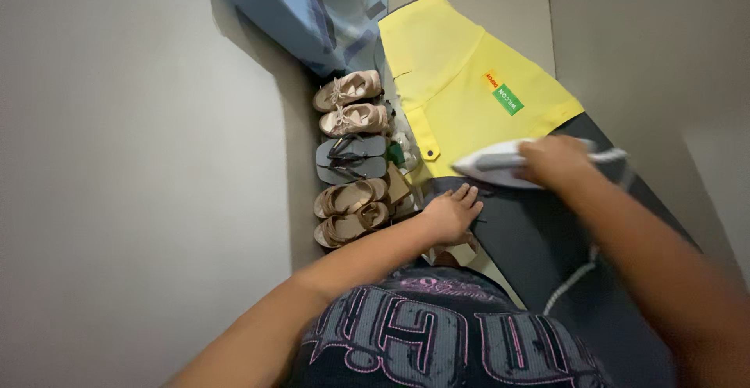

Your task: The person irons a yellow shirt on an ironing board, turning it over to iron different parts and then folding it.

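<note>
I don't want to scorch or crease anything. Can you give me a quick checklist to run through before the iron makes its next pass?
1. Right hand grips the iron: ok.
2. Left hand flat on the dark garment, clear of the iron's tip: ok.
3. Dark garment smooth ahead of the iron: cannot tell, blurred.
4. Cord trails off the sole, toward the body: ok.
5. Yellow cloth lies flat: ok.
6. Heat setting: cannot tell.
</note>
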